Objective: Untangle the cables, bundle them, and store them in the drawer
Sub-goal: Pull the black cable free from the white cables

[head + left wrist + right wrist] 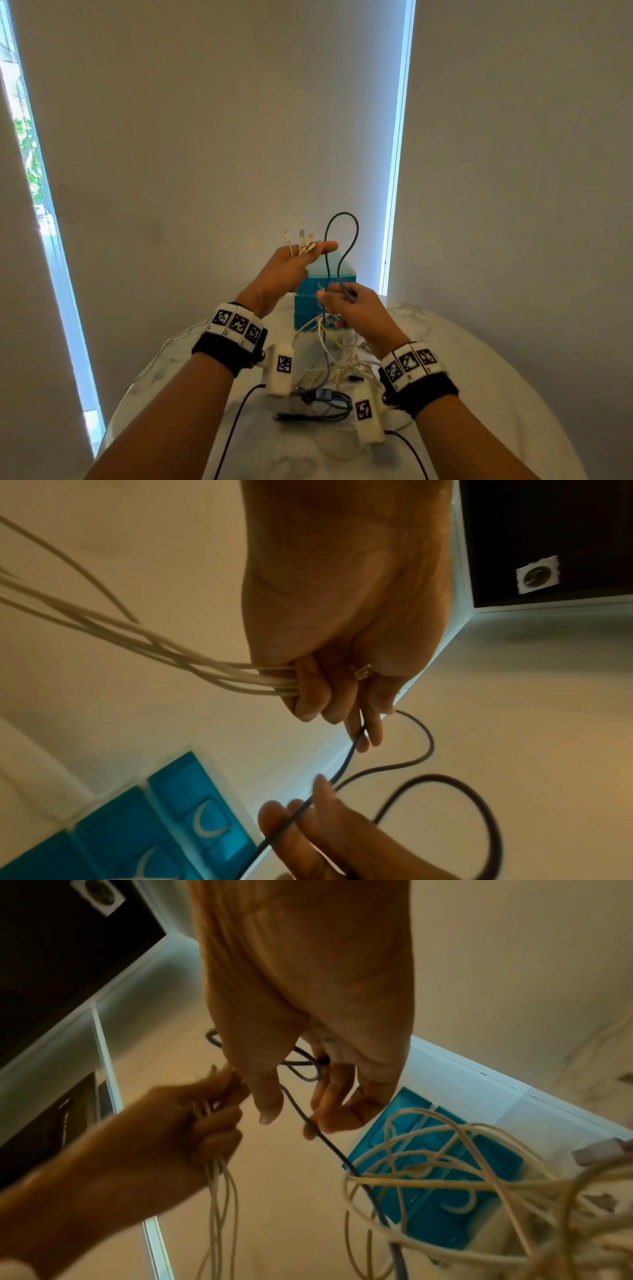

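My left hand [306,255] is raised above the table and grips the plug ends of several white cables [301,244]; in the left wrist view these white cables [270,681] run out of its curled fingers [310,696]. A dark cable [342,233] loops up past the left fingertips and comes down into my right hand [337,303], which pinches it near its plug. The dark cable [310,1119] passes between the thumb and fingers of my right hand [298,1112]. Behind both hands stands the blue drawer unit [313,303], its drawers closed.
A tangle of white cables [342,363] hangs from the hands onto the white marble table [486,370]. A coiled dark cable [320,406] lies on the table near me. Thin black wires run from the wrist cameras. Window blinds stand behind the table.
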Demonstrator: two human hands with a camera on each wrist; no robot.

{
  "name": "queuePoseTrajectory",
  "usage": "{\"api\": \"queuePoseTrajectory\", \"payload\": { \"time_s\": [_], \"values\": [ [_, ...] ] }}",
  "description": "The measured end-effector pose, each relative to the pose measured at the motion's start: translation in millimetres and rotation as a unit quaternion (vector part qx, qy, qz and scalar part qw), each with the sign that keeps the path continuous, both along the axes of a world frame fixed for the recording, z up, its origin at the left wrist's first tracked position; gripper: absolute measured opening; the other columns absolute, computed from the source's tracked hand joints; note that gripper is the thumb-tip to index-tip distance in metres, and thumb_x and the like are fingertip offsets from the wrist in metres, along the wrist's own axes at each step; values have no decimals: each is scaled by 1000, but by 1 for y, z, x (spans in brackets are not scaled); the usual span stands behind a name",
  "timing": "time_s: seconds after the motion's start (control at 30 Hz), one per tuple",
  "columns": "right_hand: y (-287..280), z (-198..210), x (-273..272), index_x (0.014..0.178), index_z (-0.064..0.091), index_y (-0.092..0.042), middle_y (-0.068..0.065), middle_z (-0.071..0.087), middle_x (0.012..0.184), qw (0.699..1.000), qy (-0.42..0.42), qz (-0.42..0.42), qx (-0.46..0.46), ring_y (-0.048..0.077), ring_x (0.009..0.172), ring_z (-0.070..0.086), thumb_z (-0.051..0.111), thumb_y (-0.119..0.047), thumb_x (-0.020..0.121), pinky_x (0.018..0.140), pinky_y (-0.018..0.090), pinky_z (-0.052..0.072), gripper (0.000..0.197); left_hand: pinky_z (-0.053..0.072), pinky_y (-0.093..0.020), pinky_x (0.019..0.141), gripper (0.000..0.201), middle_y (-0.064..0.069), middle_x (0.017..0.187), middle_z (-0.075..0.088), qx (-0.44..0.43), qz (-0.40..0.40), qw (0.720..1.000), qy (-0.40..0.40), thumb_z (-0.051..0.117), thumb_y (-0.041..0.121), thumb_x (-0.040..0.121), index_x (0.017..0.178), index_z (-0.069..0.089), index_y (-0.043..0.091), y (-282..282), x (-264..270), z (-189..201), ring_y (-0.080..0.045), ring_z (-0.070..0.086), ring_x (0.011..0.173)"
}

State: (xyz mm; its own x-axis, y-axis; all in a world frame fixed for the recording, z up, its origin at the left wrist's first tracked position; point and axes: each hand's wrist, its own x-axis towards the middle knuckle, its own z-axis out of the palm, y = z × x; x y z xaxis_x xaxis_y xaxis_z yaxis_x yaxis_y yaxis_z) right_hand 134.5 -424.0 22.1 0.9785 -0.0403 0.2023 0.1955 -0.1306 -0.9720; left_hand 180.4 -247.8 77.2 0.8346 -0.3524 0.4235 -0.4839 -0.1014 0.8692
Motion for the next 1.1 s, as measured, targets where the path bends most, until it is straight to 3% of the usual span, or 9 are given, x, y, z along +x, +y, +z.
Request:
{"api": "queuePoseTrajectory", "payload": {
  "time_s": [0.07,0.13,0.23,0.4,0.53,0.7,0.87,0.97,1.1],
  "values": [
    [5,3,8,115,71,-17,2,80,102,998,-27,-14,-57,15,88,74,76,-35,99,68,21,59,25,36,-11,52,35,13,120,77,11,-11,1000,-19,49,45,112,134,74,35,0,-5,4,-30,50,66],
    [-2,10,17,111,72,-15,3,81,98,994,-75,-42,-68,18,88,76,74,-28,101,80,29,64,17,35,-10,50,34,21,99,77,1,-8,1000,-30,51,44,111,134,74,34,2,-10,0,-9,48,51],
    [-16,28,24,113,72,-9,8,81,102,981,-157,-113,20,22,99,80,72,-16,102,91,36,65,14,44,-7,55,29,23,91,78,-41,43,998,-20,64,40,105,125,79,25,5,-6,-21,9,64,64],
    [-17,60,12,118,65,5,16,80,107,973,-179,-57,131,26,100,80,55,-19,112,97,37,64,28,58,-32,101,21,17,106,81,170,13,985,-16,82,45,91,109,84,35,-6,12,-71,2,74,102],
    [-34,86,0,112,64,7,15,79,100,899,-279,-73,328,25,94,79,51,-13,113,92,33,63,24,59,-36,97,22,15,98,82,220,64,973,-31,83,53,85,99,86,36,0,27,-87,-3,75,98],
    [-86,97,-34,97,69,-3,17,79,106,751,-251,40,610,26,106,79,52,-8,111,88,31,64,22,61,-39,80,45,4,84,79,326,131,936,-20,66,64,66,84,81,26,18,36,-102,-16,74,84],
    [-67,77,-37,106,67,-2,21,76,121,766,-190,98,607,29,113,77,52,-8,111,88,34,65,17,57,-25,89,51,23,101,79,252,59,965,-28,69,85,78,105,81,43,0,26,-96,6,71,96],
    [-60,74,-32,110,66,-2,21,72,132,747,-170,132,629,30,121,74,50,-8,112,94,35,64,17,59,-29,93,60,19,102,80,262,12,965,-29,66,88,77,105,83,37,-11,15,-89,4,72,96],
    [-66,63,-26,110,64,-4,23,69,139,741,-165,128,638,32,128,70,47,-9,113,102,38,61,17,50,-26,109,43,14,123,77,191,-101,976,3,51,56,107,115,81,27,-4,3,-82,0,67,120]
  ]
}}
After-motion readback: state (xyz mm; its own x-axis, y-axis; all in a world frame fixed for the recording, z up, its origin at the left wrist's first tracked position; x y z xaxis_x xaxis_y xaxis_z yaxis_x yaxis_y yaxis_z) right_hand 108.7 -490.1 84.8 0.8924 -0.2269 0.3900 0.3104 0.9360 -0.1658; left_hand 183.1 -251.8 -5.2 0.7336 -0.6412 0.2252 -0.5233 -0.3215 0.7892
